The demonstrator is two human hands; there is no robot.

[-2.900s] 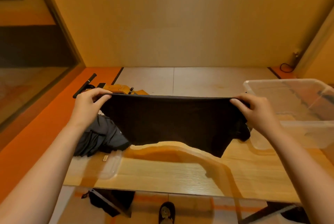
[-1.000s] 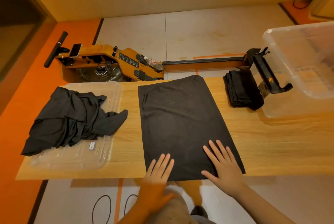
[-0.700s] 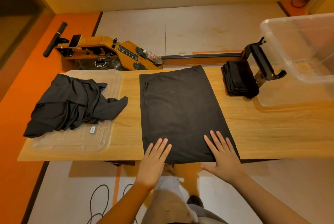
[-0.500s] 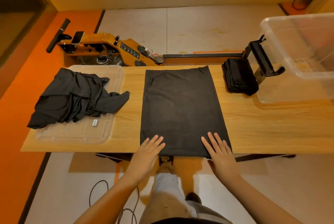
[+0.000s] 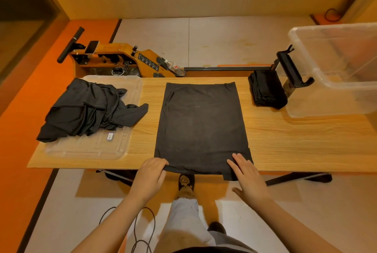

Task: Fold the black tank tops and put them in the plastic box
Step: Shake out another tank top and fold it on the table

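A black tank top [image 5: 201, 124] lies flat, folded lengthwise into a long rectangle, in the middle of the wooden table [image 5: 295, 142]. My left hand [image 5: 151, 177] grips its near left corner with curled fingers at the table's front edge. My right hand [image 5: 247, 175] rests flat on the near right corner, fingers straight. A folded black tank top [image 5: 266, 89] sits at the back right beside the clear plastic box [image 5: 334, 69]. A heap of unfolded black tank tops [image 5: 89, 109] lies on a clear plastic lid [image 5: 87, 148] at the left.
An orange rowing machine [image 5: 126, 62] stands on the floor behind the table, its black rail and footrest [image 5: 293, 71] reaching the box. Cables [image 5: 142, 230] lie on the floor by my legs. My slippered foot [image 5: 186, 183] shows under the table's front edge.
The held-up tank top was laid flat on the table. Both hands slid back along it to its near edge; my left fingers have just curled around the near left corner.
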